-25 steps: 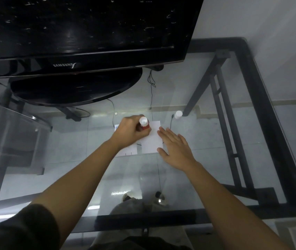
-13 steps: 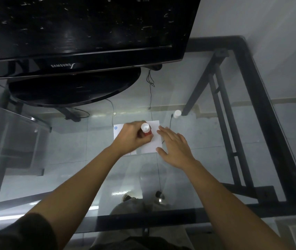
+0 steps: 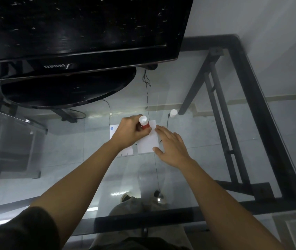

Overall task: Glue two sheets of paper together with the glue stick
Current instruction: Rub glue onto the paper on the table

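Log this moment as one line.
left hand: gripping glue stick on paper | right hand: flat, steadying paper | cap: off, on table

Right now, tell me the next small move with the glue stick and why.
Probably drag the red glue stick toward you across the white paper sheet. The left hand grips it at the sheet's far edge, the right hand lies flat along its right edge, and most of the sheet lies nearer you.

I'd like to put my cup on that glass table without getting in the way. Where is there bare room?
Bare glass lies right of the right hand, out to the black frame, and along the near edge under the forearms. It is crowded around the paper sheets, where the left hand holds the glue stick, near the white cap and the TV base.
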Demonstrator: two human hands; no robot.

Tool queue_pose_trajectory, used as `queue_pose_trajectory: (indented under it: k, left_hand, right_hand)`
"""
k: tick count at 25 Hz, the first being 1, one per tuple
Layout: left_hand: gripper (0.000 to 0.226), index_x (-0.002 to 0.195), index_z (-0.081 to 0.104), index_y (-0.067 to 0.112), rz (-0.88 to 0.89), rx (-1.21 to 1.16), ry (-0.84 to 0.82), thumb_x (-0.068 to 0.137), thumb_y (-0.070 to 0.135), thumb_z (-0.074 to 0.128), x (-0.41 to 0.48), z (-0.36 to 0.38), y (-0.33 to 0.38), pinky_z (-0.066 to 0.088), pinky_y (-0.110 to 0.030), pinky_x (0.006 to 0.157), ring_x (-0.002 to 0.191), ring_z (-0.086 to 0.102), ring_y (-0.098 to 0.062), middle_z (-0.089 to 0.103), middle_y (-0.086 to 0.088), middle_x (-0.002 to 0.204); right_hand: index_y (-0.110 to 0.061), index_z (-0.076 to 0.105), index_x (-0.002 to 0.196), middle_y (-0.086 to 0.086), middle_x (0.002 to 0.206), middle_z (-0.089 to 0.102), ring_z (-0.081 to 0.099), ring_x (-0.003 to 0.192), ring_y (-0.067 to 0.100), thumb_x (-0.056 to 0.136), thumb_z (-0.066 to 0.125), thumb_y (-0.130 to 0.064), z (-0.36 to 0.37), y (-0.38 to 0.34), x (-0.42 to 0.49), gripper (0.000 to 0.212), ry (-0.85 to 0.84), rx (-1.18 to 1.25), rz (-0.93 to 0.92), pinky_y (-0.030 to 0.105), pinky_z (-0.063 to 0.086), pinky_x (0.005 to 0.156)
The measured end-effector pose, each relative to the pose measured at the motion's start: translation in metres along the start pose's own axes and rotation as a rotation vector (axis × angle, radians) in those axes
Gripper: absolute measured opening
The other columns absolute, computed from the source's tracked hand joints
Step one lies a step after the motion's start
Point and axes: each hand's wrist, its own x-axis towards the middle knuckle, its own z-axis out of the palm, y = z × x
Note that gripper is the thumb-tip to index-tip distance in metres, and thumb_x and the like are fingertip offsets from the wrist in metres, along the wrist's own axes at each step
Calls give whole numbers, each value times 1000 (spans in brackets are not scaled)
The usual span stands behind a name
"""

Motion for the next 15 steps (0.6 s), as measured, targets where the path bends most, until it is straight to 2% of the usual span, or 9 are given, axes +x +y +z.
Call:
queue_pose_trajectory:
  k: [4,10,15]
  left_hand:
    - [17,86,63,9,-16,-35,94,80,24,70,8,-3,2,47,-25,66,72,61,-18,67,-6,81]
    - [18,79,61,11,34,3,-12,78,26,69,1,9,3,40,-13,59,67,60,-17,66,-5,74]
    - [16,86,63,11,30,-26,82,80,24,70,18,2,5,39,-7,61,69,60,-16,67,-4,78]
  right_hand:
    - [-18,16,145,-2,156,16,14,143,14,89,52,-38,0,-1,0,69,2,-35,24,40,3,116]
    - [-17,11,146,-1,158,7,1,144,17,89,50,-41,1,0,-1,73,7,-18,63,41,1,116]
    - [-19,8,146,-2,158,7,1,144,16,89,51,-42,3,1,0,75,-2,6,80,42,1,116]
